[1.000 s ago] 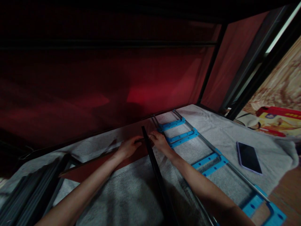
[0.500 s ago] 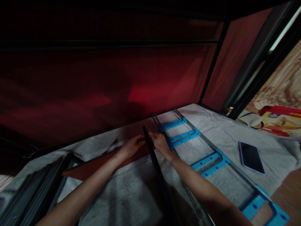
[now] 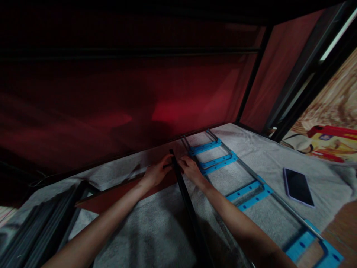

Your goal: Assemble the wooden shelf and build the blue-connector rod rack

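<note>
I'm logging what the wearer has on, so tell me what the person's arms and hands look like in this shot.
Both arms are bare as far up as the picture shows: no sleeves, no gloves. The left hand and right hand show no rings, and neither wrist shows a watch, band or marking, though the dim reddish light could hide small details. Both forearms are slim and run in from the bottom edge.

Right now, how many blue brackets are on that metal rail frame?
4 blue brackets: far one, second beside the right hand, third mid-frame, nearest at the bottom right corner, partly cut off.
</note>
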The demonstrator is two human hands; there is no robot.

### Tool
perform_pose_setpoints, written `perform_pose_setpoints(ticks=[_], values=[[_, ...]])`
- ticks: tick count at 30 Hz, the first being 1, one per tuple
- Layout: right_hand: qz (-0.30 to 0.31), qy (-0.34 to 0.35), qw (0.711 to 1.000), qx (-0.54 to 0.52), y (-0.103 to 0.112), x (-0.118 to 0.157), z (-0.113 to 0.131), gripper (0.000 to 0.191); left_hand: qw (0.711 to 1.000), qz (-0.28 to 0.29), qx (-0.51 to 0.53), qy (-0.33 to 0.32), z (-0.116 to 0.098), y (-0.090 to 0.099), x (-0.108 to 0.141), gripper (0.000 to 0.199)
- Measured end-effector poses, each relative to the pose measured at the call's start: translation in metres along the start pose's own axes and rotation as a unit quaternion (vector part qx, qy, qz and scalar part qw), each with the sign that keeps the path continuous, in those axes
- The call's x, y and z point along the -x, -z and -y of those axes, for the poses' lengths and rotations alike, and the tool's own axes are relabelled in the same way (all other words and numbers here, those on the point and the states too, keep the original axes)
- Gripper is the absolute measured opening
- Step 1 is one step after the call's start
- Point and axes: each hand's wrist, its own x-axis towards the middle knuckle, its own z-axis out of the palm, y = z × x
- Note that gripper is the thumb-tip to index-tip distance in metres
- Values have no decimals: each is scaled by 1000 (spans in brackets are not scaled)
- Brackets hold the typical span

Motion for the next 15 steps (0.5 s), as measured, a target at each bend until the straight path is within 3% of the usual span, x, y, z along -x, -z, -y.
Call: perform_pose_setpoints(ticks=[7, 10, 12, 15], values=[[-16, 7, 997, 70, -2, -7, -1, 37, 997, 46, 21, -58, 9, -2, -8, 55], [17, 6, 998, 63, 1, -2, 0, 48, 996, 45, 42, -59, 14, -5, -11, 55], [29, -4, 999, 22, 3, 2, 0, 46, 996, 45, 51, -58, 14, -5, -10, 55], [5, 12, 1000, -27, 3, 0, 0, 25, 996, 48, 57, -57, 12, -4, -9, 55]])
